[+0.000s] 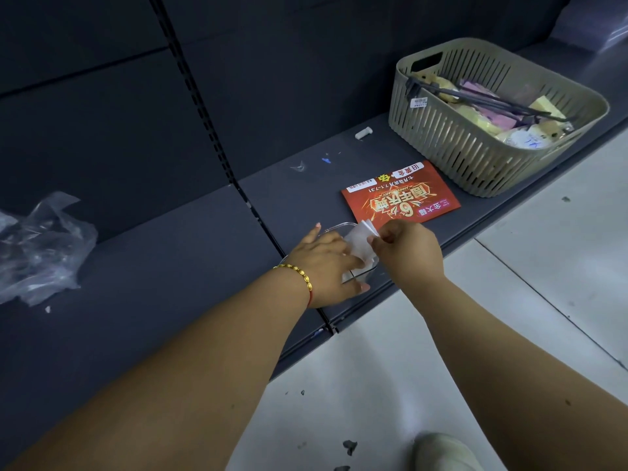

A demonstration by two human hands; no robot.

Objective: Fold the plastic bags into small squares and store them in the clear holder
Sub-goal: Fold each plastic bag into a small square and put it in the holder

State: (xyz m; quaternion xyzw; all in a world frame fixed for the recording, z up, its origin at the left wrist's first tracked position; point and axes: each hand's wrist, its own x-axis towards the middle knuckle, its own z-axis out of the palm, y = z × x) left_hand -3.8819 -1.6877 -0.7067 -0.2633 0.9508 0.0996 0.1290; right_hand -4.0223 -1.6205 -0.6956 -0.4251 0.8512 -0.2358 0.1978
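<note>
Both hands meet over the clear holder point(334, 263) at the front edge of a dark shelf point(170, 266). The right hand point(406, 249) pinches the top of a folded bag point(360, 244), a small whitish square standing on edge, while the left hand point(324, 261) cups the holder's near side, fingers curled around its rim and pressed against the square. The square sits between the two hands, directly above or partly inside the holder; how far in cannot be told, nor whether other squares already lie there. The right hand is nearer the square's upper edge and looks placed to push it down. Unfolded bags point(40, 246) lie crumpled well to the left. Beyond the hands rests a red flyer point(401, 195), then a slatted basket point(441, 137) holding packets and dark hooks.
</note>
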